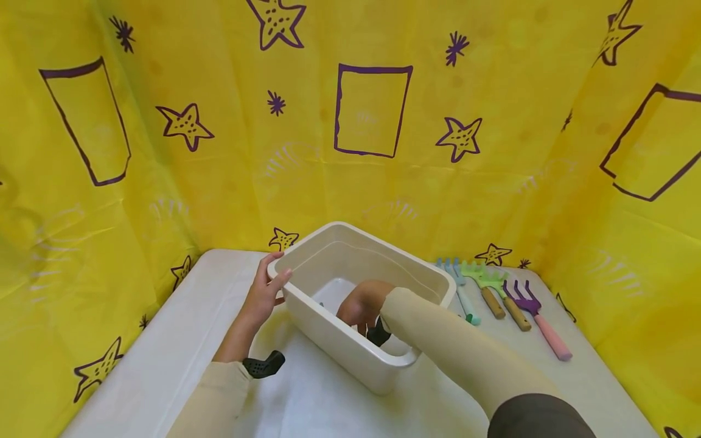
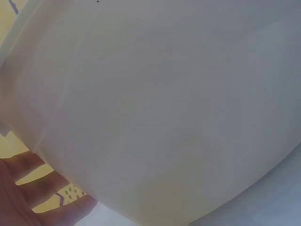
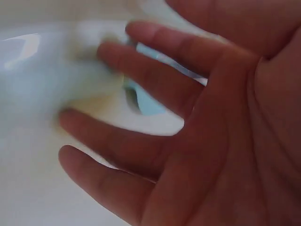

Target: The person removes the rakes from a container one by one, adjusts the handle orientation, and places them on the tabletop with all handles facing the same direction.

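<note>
A cream plastic bin [image 1: 328, 328] stands on the white table, turned at an angle. At its left corner my left hand [image 1: 261, 301] grips the rim, the thumb over the edge. The left wrist view is mostly filled by the bin's outer wall [image 2: 155, 108], with fingers [image 2: 51, 186] along its edge. Down inside the bin is my right hand [image 1: 366, 301], its fingers spread and nearly straight in the right wrist view. A light-blue object [image 3: 149, 102] on the bin floor shows behind those fingers, largely hidden; its kind is not clear.
Right of the bin lie small garden tools: a light-blue fork [image 1: 465, 301], green rakes with wooden handles [image 1: 516, 313] and a purple hand fork [image 1: 527, 303] with a pink handle. Yellow sheeting [image 1: 306, 182] with purple drawings encloses the white table [image 1: 219, 286] at the back and sides.
</note>
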Demonstrator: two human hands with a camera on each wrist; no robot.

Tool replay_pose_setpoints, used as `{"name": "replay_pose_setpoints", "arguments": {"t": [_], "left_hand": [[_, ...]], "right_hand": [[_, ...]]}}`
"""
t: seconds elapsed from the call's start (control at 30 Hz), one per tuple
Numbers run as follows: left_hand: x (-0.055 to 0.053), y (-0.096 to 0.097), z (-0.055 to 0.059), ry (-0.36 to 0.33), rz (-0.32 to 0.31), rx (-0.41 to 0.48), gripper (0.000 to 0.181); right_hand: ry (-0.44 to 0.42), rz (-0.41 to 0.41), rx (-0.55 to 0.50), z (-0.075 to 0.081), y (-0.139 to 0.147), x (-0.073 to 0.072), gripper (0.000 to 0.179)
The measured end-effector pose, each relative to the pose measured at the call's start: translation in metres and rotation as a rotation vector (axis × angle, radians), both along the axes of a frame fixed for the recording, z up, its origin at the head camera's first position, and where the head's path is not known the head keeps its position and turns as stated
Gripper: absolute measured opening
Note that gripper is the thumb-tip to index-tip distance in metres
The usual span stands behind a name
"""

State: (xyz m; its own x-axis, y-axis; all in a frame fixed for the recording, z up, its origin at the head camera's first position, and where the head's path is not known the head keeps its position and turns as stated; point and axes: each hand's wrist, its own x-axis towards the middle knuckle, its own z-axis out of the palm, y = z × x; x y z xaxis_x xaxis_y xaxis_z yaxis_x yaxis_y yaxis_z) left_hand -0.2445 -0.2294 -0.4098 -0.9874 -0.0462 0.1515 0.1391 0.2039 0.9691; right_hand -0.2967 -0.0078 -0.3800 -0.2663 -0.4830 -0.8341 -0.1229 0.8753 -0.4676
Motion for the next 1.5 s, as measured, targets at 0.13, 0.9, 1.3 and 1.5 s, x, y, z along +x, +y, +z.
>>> {"name": "replay_pose_setpoints", "arguments": {"t": [0.13,0.9,1.3,1.5], "left_hand": [[-0.001,0.001,0.0,-0.008,0.007,-0.014,0.057],[0.011,0.007,0.017,-0.067,-0.013,0.028,0.058],[-0.003,0.0,-0.004,-0.032,0.008,0.018,0.059],[-0.003,0.001,-0.003,-0.046,-0.001,0.023,0.059]], "right_hand": [[0.008,-0.091,-0.059,0.001,0.005,-0.002,0.028],[0.352,0.039,-0.231,0.002,0.008,-0.015,0.016],[0.608,-0.072,-0.32,0.011,0.013,-0.02,0.018],[0.538,-0.238,-0.306,0.012,0.018,-0.017,0.02]]}}
